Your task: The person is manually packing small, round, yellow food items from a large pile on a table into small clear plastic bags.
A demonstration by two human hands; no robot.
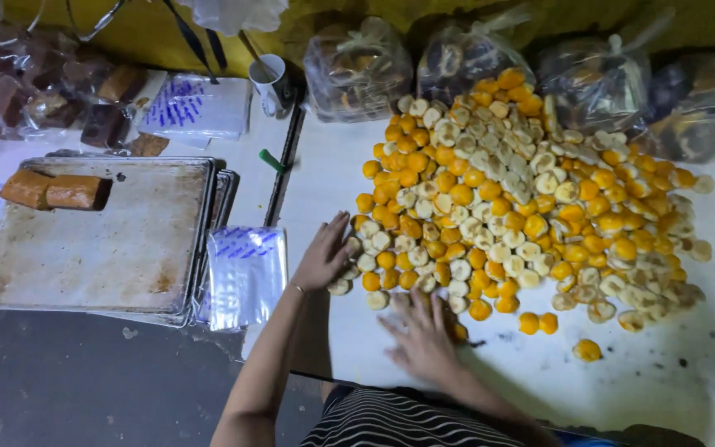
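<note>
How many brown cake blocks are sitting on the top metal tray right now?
2. Both lie side by side at the far-left corner of the metal tray: the left cake block and the right cake block, touching. None seem hidden on the tray.

Single head-worn view, looking steeply down from above onto the white table. Close enough to fill the frame with the tabletop. Faces forward toward the yellow wall at the top edge.
</note>
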